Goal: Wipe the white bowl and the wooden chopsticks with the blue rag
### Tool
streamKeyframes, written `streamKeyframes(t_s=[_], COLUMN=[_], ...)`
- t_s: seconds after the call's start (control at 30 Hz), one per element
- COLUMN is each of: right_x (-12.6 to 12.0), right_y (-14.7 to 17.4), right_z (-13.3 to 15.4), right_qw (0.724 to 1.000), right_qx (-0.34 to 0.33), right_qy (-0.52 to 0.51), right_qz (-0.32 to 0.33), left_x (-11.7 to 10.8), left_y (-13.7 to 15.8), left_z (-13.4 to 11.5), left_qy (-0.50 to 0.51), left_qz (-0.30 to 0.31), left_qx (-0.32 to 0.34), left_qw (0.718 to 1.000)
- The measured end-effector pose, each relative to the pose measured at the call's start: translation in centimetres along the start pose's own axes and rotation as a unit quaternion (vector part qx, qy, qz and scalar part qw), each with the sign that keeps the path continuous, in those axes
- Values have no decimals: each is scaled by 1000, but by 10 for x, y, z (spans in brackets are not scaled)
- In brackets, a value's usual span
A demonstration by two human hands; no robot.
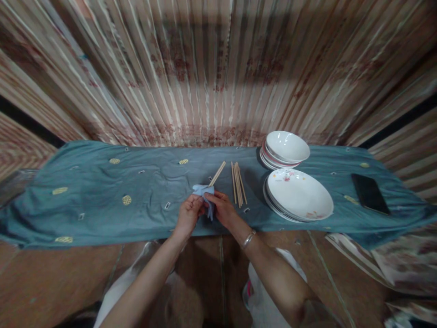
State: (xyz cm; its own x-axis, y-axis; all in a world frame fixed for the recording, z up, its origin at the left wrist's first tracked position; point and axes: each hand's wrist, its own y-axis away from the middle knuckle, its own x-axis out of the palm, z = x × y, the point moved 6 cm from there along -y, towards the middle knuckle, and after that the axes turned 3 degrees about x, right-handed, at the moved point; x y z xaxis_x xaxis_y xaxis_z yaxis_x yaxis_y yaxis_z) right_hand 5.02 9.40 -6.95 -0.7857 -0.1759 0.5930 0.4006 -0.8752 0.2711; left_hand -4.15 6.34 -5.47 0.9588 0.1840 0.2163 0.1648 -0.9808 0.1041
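Observation:
Both my hands meet over the front part of the table, around a light blue cloth (201, 189). A pair of wooden chopsticks (217, 173) pokes out of the cloth, tips pointing up and to the right. My left hand (190, 210) is closed, its fingers pinching the cloth from the left. From the right, my right hand (220, 208) grips the cloth with the thumb on top, and the chopsticks' lower ends are hidden inside. Just right of my hands, several loose chopsticks (238, 184) lie side by side on the tablecloth.
A stack of white bowls (287, 146) stands at the back right, with a stack of flowered plates (300, 196) in front of it. A black phone (370, 193) lies farther right. The blue-green tablecloth (95, 196) is wrinkled. A pleated curtain (211, 73) hangs behind the table.

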Motion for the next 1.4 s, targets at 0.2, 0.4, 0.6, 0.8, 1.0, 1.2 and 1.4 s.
streamKeyframes(t_s=[0.2, 0.4, 0.6, 0.8, 1.0, 1.2, 1.4], right_x=[1, -6, -25, -48, -51, -39, -26], right_y=[-1, -1, -6, -10, -10, -10, -6], right_z=[-2, 4, 24, 57, 67, 58, 33], right_qw=[999, 999, 994, 989, 988, 993, 996], right_qx=[4, 6, -22, -78, -88, -72, -29], right_qy=[-26, -18, -49, -56, -70, -47, -41], right_qz=[-21, -48, -95, -111, -102, -76, -67], left_x=[-3, 3, 13, 22, 23, 18, 15], left_y=[0, 5, 16, 26, 32, 30, 24], left_z=[-1, 8, 16, 22, 26, 24, 18], left_qy=[-2, -2, 1, 9, 64, 115, 122], left_qz=[-16, 15, 40, 65, 47, 32, 33], left_qx=[18, -25, -63, -92, -156, -173, -161], left_qw=[1000, 1000, 997, 994, 985, 978, 979])
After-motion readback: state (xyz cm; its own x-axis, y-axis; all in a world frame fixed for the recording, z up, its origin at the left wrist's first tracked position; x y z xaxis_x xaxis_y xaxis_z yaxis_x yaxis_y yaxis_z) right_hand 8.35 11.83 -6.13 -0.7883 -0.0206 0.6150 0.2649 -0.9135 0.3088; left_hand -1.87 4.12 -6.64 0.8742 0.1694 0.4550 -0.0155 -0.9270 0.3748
